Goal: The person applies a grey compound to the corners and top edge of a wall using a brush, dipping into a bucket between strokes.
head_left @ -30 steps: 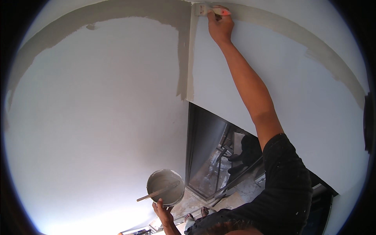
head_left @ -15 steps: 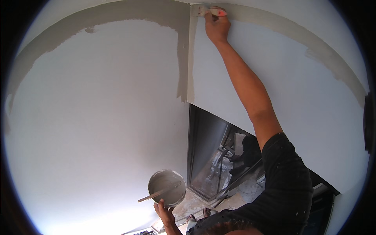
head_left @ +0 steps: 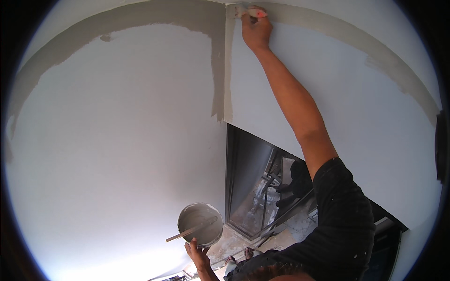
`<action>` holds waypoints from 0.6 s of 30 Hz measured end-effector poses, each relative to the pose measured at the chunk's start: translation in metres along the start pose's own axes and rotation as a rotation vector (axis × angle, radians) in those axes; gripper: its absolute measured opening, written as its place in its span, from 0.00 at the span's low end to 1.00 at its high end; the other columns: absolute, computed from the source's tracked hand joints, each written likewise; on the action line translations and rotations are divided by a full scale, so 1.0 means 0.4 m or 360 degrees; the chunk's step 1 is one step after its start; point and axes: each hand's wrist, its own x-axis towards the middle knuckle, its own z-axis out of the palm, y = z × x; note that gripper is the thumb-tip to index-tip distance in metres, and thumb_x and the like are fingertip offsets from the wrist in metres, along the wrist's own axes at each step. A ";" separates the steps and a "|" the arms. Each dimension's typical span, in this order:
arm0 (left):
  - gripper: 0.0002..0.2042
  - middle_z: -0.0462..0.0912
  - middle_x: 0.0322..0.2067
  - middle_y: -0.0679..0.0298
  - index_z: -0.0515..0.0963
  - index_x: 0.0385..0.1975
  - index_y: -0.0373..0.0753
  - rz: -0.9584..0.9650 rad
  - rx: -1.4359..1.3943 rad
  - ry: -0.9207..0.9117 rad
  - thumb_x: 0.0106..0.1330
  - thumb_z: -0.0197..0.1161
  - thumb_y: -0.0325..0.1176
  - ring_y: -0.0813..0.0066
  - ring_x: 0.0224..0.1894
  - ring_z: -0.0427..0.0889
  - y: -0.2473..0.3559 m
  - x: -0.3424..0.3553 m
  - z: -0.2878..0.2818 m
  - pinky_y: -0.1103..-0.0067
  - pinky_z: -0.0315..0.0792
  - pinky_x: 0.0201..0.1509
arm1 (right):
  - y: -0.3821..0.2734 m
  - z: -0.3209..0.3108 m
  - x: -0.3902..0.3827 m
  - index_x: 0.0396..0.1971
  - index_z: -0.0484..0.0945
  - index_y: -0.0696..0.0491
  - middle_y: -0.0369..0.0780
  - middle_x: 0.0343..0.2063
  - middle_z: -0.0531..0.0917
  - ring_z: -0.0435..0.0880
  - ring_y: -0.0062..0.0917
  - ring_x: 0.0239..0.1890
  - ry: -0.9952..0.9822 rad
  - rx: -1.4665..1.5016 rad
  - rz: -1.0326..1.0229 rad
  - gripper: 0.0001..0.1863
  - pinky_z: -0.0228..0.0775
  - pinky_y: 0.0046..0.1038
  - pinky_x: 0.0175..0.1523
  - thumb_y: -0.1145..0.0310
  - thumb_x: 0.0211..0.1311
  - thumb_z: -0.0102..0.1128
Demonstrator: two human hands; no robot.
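Note:
High up by the wall corner, my right hand (head_left: 257, 33) grips a paintbrush (head_left: 255, 12) with a pale, red-marked handle. Its bristles touch the beige-grey painted band (head_left: 300, 18) along the top of the right wall. Down below, my left hand (head_left: 198, 255) holds a round bucket (head_left: 183, 213) by its near rim and side. Grey paint (head_left: 199, 216) lies inside it. A wooden stick (head_left: 190, 231) rests across the bucket, one end in the paint and the other jutting past the rim to the left.
A darker grey band (head_left: 140, 15) borders the top of the white left wall (head_left: 122, 117) and runs down the corner. Beneath the right wall is a dark-framed glass panel (head_left: 248, 173) with reflections. My feet (head_left: 239, 255) stand far below, and a black object (head_left: 440, 147) sits at the right edge.
My right hand and the brush have shifted slightly left toward the corner. The bucket and my left hand stay almost where they were.

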 end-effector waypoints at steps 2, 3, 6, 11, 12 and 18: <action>0.33 0.69 0.57 0.49 0.60 0.61 0.39 0.0007 -0.0003 -0.0006 0.59 0.64 0.48 0.47 0.56 0.75 -0.002 0.001 0.000 0.55 0.78 0.49 | -0.003 0.004 -0.005 0.41 0.78 0.54 0.38 0.33 0.85 0.84 0.24 0.35 0.0011 -0.0032 -0.0025 0.12 0.75 0.27 0.46 0.67 0.60 0.64; 0.34 0.69 0.57 0.49 0.60 0.61 0.39 0.0010 -0.0004 -0.0010 0.59 0.64 0.48 0.47 0.56 0.75 -0.003 0.001 0.000 0.55 0.78 0.48 | -0.004 0.002 -0.005 0.41 0.78 0.54 0.38 0.33 0.85 0.84 0.24 0.35 0.0018 0.0007 0.0009 0.12 0.75 0.27 0.46 0.67 0.60 0.64; 0.34 0.69 0.57 0.50 0.60 0.62 0.40 0.0003 0.0004 -0.0007 0.59 0.64 0.49 0.48 0.56 0.74 -0.002 0.003 -0.005 0.55 0.78 0.48 | -0.022 0.005 -0.014 0.42 0.78 0.55 0.39 0.34 0.85 0.84 0.25 0.36 0.0013 0.0101 0.0071 0.12 0.75 0.28 0.47 0.67 0.60 0.63; 0.33 0.69 0.57 0.50 0.61 0.61 0.40 0.0001 0.0002 -0.0009 0.59 0.64 0.48 0.48 0.56 0.75 -0.001 -0.003 0.004 0.55 0.78 0.48 | -0.016 0.009 -0.034 0.39 0.76 0.57 0.40 0.30 0.84 0.84 0.26 0.31 0.0154 0.0022 -0.0018 0.09 0.76 0.27 0.40 0.72 0.60 0.62; 0.33 0.69 0.57 0.50 0.61 0.61 0.40 -0.0004 0.0003 -0.0012 0.59 0.64 0.48 0.48 0.56 0.75 0.000 -0.005 0.008 0.55 0.78 0.48 | -0.010 0.008 -0.034 0.39 0.76 0.57 0.40 0.30 0.84 0.84 0.26 0.31 0.0150 0.0014 -0.0024 0.08 0.76 0.28 0.40 0.73 0.60 0.61; 0.33 0.70 0.57 0.50 0.61 0.60 0.39 0.0001 0.0004 -0.0002 0.59 0.63 0.48 0.48 0.55 0.75 -0.010 0.007 -0.003 0.56 0.78 0.47 | -0.031 -0.055 -0.103 0.42 0.78 0.54 0.41 0.37 0.84 0.83 0.32 0.38 -0.0182 0.0054 -0.0330 0.11 0.76 0.33 0.46 0.77 0.59 0.61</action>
